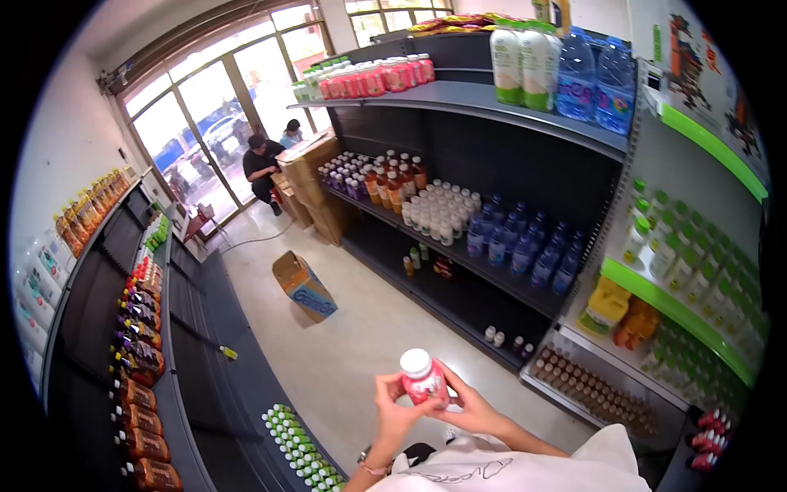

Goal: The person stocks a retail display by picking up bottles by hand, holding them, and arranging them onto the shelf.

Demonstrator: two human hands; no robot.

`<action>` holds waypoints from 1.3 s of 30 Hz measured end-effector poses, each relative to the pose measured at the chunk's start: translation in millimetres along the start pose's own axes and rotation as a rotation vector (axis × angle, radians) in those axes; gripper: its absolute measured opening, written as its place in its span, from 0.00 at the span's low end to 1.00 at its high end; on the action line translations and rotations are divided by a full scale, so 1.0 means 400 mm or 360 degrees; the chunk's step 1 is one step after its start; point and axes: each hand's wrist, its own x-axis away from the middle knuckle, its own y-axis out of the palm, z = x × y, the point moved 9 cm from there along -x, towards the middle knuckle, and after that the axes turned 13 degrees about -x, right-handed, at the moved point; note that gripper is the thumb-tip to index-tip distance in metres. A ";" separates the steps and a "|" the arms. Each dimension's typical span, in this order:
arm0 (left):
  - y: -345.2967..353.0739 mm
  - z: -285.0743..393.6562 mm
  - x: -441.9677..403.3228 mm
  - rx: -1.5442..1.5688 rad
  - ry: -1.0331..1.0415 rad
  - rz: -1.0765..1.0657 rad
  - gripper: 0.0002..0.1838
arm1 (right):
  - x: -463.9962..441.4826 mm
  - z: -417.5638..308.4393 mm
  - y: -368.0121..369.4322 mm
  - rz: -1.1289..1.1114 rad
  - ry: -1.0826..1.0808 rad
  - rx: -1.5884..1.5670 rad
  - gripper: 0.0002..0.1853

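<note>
A pink bottle with a white cap (424,381) is held upright between both hands, in front of the white shirt. My left hand (394,405) has its fingers closed on the bottle's left side. From the right, my right hand (466,403) grips the same bottle, fingers around its side and base. A bracelet and a watch are on the left wrist. Several similar pink bottles (369,79) stand on the top shelf ahead.
A cardboard box (305,287) stands on the floor ahead. Shelves with drinks line the left (168,328) and the right (525,283). Two people sit near the glass doors beside stacked cartons (316,184). Green-capped bottles (299,447) stand on the low left shelf.
</note>
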 end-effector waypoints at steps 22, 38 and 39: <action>-0.194 -0.446 -0.777 0.0275 -0.0272 -0.0118 0.34 | -0.880 0.285 -0.157 0.0091 0.0224 -0.0232 0.46; -0.215 -0.351 -1.350 -0.0194 0.0372 -0.0252 0.31 | -1.373 0.122 -0.321 0.0459 -0.0323 0.0206 0.48; -0.206 -0.333 -1.394 -0.0230 0.0468 -0.0246 0.31 | -1.407 0.091 -0.333 0.0459 -0.0378 0.0221 0.48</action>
